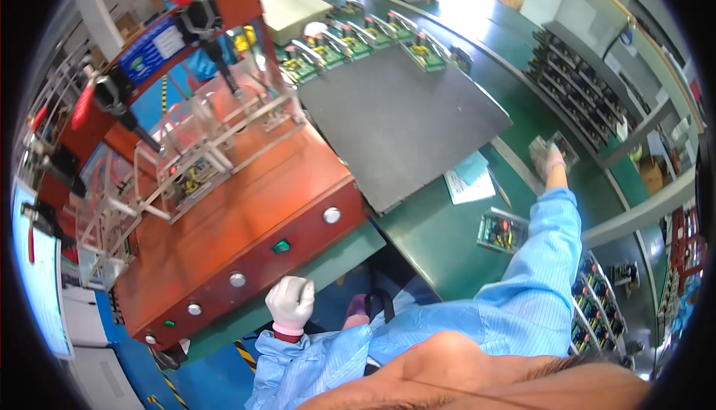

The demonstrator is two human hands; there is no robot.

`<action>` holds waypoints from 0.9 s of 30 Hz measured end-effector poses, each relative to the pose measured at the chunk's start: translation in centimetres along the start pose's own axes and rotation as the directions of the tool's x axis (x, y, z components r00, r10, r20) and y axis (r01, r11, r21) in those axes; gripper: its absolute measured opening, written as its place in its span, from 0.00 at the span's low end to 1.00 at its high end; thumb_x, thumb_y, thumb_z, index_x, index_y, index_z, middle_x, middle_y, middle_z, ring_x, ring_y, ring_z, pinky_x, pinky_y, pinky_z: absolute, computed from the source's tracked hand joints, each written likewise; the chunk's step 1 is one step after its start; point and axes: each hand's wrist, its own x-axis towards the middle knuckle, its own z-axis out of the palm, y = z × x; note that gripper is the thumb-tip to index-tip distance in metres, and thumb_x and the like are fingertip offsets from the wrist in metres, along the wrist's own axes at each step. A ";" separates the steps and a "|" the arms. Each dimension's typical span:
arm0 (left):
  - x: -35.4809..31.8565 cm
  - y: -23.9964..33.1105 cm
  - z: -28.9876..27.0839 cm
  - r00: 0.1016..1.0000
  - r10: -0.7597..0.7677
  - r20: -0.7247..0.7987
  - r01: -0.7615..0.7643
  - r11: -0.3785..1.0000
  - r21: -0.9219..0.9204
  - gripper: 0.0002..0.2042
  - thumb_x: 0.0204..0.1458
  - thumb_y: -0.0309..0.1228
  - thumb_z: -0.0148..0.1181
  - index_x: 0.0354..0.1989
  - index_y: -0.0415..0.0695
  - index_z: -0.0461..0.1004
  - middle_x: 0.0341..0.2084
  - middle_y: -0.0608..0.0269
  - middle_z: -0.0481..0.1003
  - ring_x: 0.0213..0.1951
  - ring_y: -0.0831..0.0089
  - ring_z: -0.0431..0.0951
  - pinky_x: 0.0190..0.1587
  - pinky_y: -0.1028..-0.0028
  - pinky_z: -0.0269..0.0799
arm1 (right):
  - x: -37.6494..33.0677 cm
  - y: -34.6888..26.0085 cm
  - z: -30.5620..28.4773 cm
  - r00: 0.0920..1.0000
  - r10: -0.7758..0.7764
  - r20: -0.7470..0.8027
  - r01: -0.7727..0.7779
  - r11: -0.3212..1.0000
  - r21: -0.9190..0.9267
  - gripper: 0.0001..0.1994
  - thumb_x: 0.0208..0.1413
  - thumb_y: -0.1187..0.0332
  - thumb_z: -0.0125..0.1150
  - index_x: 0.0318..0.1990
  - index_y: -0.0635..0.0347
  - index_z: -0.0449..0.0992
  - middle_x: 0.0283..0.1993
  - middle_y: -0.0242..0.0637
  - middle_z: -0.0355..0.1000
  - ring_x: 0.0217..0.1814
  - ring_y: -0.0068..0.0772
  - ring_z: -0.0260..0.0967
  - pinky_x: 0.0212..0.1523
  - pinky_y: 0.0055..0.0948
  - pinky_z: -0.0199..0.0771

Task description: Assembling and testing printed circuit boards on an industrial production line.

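Note:
My left hand, in a white glove, is curled into a loose fist just in front of the red test machine's front panel; nothing shows in it. My right arm stretches far out to the right over the green bench. At its end my gloved right hand closes on a circuit board in a pale frame; the fingers are small and partly hidden. Nearer to me, another circuit board in a clear frame lies on the bench beside my right forearm.
Clear fixtures with red-handled toggle clamps top the machine. A dark grey mat lies beside it, with several circuit boards behind. Papers lie near the mat. Racks of boards stand at right; a white post crosses there.

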 end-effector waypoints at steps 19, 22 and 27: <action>0.6 -0.8 0.7 0.999 0.042 0.003 -0.042 0.999 -0.020 0.05 0.44 0.31 0.65 0.25 0.44 0.78 0.24 0.64 0.77 0.23 0.62 0.74 0.30 0.69 0.69 | 2.2 -1.2 -2.2 0.828 -0.520 0.210 0.556 0.809 -0.189 0.14 0.58 0.61 0.50 0.42 0.58 0.76 0.37 0.44 0.77 0.33 0.41 0.74 0.32 0.32 0.77; 0.4 -0.4 0.1 0.999 0.050 0.005 -0.050 0.998 -0.028 0.05 0.44 0.31 0.65 0.25 0.44 0.78 0.24 0.64 0.77 0.23 0.62 0.74 0.30 0.69 0.69 | -6.3 1.4 2.7 0.795 -0.389 0.465 0.561 0.762 -0.323 0.17 0.59 0.55 0.52 0.45 0.57 0.77 0.38 0.38 0.78 0.31 0.32 0.72 0.27 0.24 0.68; 0.3 -0.3 0.0 0.999 0.037 0.005 -0.037 0.996 -0.087 0.04 0.44 0.30 0.65 0.25 0.44 0.78 0.24 0.65 0.77 0.23 0.62 0.74 0.30 0.69 0.70 | -23.7 9.3 8.9 0.737 0.023 0.676 0.632 0.332 -0.700 0.21 0.63 0.46 0.50 0.41 0.56 0.73 0.29 0.41 0.75 0.18 0.24 0.64 0.17 0.17 0.53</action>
